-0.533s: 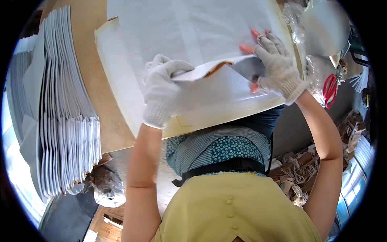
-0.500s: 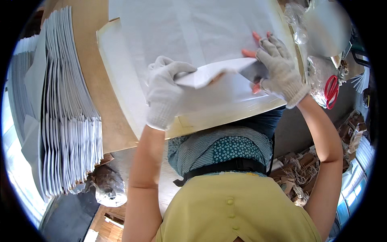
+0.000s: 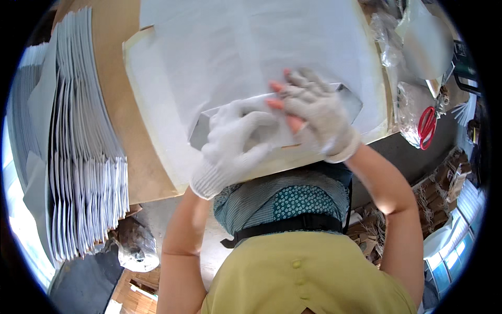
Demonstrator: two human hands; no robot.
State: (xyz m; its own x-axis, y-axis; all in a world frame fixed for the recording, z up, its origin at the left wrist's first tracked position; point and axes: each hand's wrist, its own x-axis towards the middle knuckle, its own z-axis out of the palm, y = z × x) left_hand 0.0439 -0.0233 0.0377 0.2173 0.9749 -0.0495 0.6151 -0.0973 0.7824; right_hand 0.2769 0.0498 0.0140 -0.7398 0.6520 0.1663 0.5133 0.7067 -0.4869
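A large white paper bag [image 3: 198, 57] lies flat in front of me. Its near end is folded into a long, pointed-ended shape with grey triangular corners [image 3: 349, 107]. My left hand [image 3: 235, 138], in a white knitted glove, rests on the left part of this fold, thumb and fingers apart. On the right part lies my right hand [image 3: 316, 115], slightly blurred. Its fingers are stretched out to the left, with orange-red tips showing beyond the glove. The two hands are close together but apart. Neither has paper visibly gripped, and they hide the middle of the fold.
A tall stack of folded white paper [image 3: 89, 146] stands at the left on the brown board [image 3: 144, 172]. Red-handled scissors [image 3: 427, 127] and clear plastic wrapping [image 3: 387, 39] are at the right. Brown scraps with string [image 3: 439, 183] lie below on the right.
The raised flap of the paper bag has gone down flat, showing pointed corners. My left hand has let go of its edge and moved nearer me; my right hand has moved left.
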